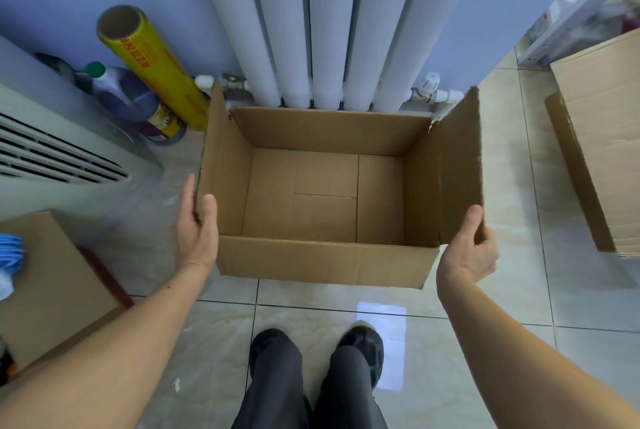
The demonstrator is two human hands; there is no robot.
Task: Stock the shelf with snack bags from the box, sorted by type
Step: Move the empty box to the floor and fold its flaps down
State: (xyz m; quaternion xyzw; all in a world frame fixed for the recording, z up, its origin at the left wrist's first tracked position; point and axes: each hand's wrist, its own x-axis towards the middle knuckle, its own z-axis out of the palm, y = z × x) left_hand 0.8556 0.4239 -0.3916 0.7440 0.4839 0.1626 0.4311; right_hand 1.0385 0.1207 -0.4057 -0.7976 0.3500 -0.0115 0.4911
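Note:
An open brown cardboard box (323, 264) stands on the tiled floor against a white radiator, with nothing inside it. My left hand (195, 229) grips the near end of the box's upright left flap, thumb inside, fingers outside. My right hand (472, 250) grips the near lower corner of the upright right flap, thumb on the inner face. A white shelf frame (571, 9) with packaged goods shows at the top right corner. No snack bags lie in the box.
A white radiator (322, 20) is behind the box. A yellow film roll (156, 65), a dark bottle (128, 92) and a white appliance (52, 151) stand at left. Another box (48, 283) sits at lower left, flattened cardboard (602, 151) at right. My shoes (362, 345) are below.

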